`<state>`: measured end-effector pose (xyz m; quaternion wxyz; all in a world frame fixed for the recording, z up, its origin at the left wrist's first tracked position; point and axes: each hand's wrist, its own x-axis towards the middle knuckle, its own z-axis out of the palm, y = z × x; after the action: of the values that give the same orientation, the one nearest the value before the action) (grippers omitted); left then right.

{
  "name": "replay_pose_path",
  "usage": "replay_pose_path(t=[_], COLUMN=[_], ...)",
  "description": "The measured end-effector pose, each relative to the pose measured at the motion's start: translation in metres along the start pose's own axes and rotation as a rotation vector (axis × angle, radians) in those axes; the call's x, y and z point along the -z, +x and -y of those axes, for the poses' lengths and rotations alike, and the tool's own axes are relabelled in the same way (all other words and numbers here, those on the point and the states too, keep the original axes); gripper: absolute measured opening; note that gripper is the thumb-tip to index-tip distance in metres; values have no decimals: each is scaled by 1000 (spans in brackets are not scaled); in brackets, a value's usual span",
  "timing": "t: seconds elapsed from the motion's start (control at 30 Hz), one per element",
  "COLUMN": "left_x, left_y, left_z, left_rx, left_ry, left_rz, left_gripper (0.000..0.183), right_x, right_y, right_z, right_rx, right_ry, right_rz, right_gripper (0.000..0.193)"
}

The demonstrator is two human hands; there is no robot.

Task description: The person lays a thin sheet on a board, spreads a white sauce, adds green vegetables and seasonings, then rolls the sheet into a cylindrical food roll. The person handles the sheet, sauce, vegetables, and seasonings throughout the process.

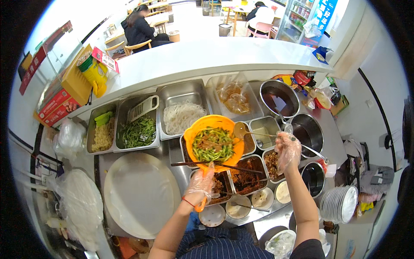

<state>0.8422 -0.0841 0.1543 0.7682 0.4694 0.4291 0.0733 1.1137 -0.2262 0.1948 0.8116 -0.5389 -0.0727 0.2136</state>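
My left hand (201, 185), in a clear plastic glove, is closed round the handle of an orange plastic bowl (236, 151). Shredded green cucumber (211, 149) with brown sauce on top fills it. Dark chopsticks (185, 164) lie crosswise at the bowl's near side, under my left thumb. In my gloved right hand (288, 149) is the handle of a metal ladle (239, 130), whose scoop is at the bowl's right rim. Below the bowl and to its right sit metal tubs of chili sauce (248, 175) and chopped brown topping (271, 163).
Behind stand trays of white noodles (183, 116) and green shreds (140, 131), plus a pot of dark liquid (279, 98). A round white board (140, 194) lies left. Stacked plates (340, 205) stand right. Beyond the white counter (215, 56), people sit at tables.
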Motion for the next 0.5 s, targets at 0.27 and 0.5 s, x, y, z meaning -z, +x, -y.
replay_pose_path(t=[0.27,0.5], left_x=[21,23], left_y=[-1,-21], left_z=[26,22], left_rx=[-109,-107], left_ry=[-120,-72], left_rz=[-25,4], left_gripper=[19,20], right_x=[52,65], right_y=[29,-36], right_z=[-96,-40], right_rx=[-85,-61], right_ry=[-453,-1581], right_rz=[51,161], right_gripper=[18,46])
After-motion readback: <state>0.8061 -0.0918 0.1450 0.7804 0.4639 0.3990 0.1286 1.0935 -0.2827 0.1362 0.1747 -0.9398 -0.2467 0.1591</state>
